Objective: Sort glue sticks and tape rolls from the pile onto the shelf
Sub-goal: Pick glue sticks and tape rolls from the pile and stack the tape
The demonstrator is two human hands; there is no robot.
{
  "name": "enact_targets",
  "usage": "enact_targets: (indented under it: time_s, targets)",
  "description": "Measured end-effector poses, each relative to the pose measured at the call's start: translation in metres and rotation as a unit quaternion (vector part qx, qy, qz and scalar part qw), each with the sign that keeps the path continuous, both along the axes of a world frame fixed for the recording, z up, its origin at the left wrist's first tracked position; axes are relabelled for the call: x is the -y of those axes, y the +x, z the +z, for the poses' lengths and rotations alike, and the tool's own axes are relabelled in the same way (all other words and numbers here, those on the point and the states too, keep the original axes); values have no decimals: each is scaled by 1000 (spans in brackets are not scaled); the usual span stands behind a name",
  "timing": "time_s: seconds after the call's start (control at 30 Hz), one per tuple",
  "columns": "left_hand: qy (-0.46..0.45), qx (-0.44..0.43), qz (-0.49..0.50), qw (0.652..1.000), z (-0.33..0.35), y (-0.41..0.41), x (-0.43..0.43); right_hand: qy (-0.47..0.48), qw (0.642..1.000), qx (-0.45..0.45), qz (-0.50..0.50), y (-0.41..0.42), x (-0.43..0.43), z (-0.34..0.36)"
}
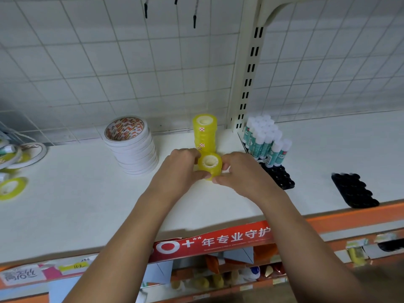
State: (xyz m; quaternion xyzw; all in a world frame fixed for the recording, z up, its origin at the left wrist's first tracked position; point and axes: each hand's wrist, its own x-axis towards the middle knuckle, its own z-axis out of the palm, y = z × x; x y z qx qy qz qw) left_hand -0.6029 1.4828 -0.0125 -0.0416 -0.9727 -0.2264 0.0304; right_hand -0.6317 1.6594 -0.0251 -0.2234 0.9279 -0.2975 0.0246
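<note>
Your left hand [179,165] and right hand [242,171] both pinched the short yellow tape stack [210,166]; you'd have done well to square its rolls, snug against the taller stack [204,130].

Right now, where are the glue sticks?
The glue sticks stand right of centre in the head view, in a black tray at the foot of the slotted post, right of the yellow tape roll gripped by the left hand and right hand.
</note>
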Motion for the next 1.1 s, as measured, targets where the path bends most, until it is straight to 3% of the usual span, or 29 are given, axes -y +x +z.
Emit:
enact_targets:
  time_s: [0.27,0.4,0.53,0.7,1.1]
  targets:
    - [-6,11,22,1000,-2,-2,-5,46,999,-2,-14,7,4,1]
    - [-22,14,37,999,3,7,3,120,991,-16,-47,15,-6,7]
    - [-86,-31,23,996,13,34,21,59,993,-94,-42,34,6,30]
    - [-138,-73,43,987,30,82,64,-1,993,-116,28,60,73,50]
    - [-184,-55,199,961,27,208,254,5,971,-121,208,129,292,35]
